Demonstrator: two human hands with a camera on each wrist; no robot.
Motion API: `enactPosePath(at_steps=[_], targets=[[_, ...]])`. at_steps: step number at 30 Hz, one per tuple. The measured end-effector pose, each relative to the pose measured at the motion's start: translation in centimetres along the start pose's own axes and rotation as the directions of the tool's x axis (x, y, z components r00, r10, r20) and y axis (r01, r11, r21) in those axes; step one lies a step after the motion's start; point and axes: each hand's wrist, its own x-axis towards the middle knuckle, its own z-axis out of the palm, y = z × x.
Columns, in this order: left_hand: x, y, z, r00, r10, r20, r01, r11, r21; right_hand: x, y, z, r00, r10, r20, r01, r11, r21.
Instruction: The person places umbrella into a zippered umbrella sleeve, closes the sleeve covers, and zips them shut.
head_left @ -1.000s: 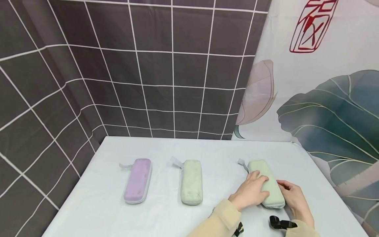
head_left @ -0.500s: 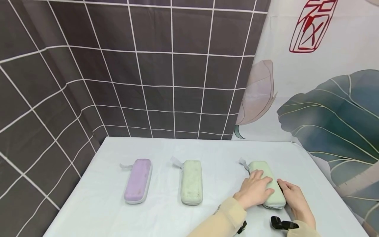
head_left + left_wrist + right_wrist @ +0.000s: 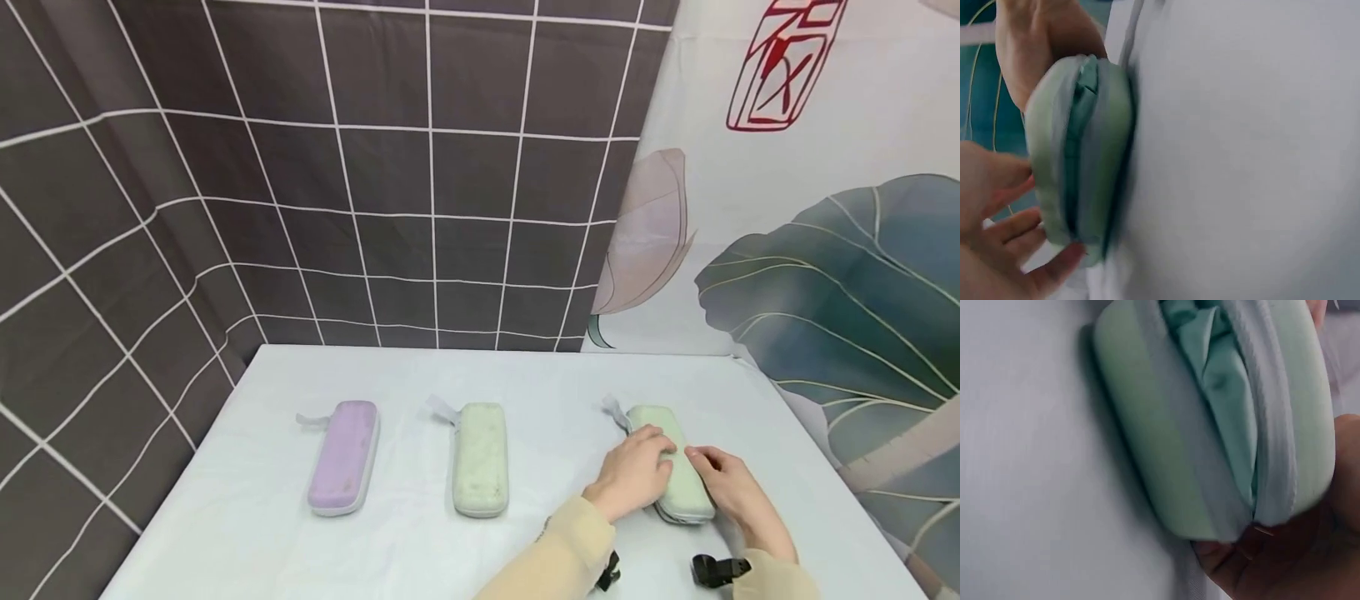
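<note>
A light green zippered hard case (image 3: 684, 490), shaped like a glasses case, lies on the table at the right with a grey strap at its far end. Its zip stands open along the near edge; teal lining (image 3: 1225, 394) shows in the gap in the right wrist view. My left hand (image 3: 632, 471) holds its left side, thumb low on the side and fingers toward the top, as the left wrist view shows. From the right, my right hand (image 3: 738, 489) grips the opposite side, fingertips at the upper edge; in the right wrist view its fingers partly disappear behind the case.
Another light green case (image 3: 481, 460) lies in the middle of the white table (image 3: 405, 550), and a purple case (image 3: 344, 457) lies to its left, each with a strap. A dark grid curtain (image 3: 480, 175) and a white printed curtain hang behind. Black straps circle both wrists.
My left fingers have drawn back leftward from the top of the green case to its left side. My right fingertips have moved from beside the case onto its upper right edge.
</note>
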Motion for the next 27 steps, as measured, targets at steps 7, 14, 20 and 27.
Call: enactPosePath(at_steps=[7,14,20,27], targets=[[0.1,-1.7,0.3,0.971,-0.237,-0.018,0.227,0.948,-0.222,-0.1,-0.7,0.1,0.988,-0.156,-0.017,0.151,0.972,-0.178],[0.5,-2.0,0.3,0.953,-0.294,0.071,0.303,0.935,-0.184,0.0,-1.4,0.5,0.858,-0.514,-0.009,0.468,0.789,-0.397],[0.6,-2.2,0.1,0.961,-0.262,0.090,0.271,0.956,-0.108,0.6,-1.1,0.3,0.646,-0.762,0.036,0.676,0.550,-0.490],[0.6,-2.1,0.0,0.960,-0.268,0.081,0.274,0.958,-0.082,1.5,-1.2,-1.5,0.510,-0.814,0.276,0.814,0.353,-0.461]])
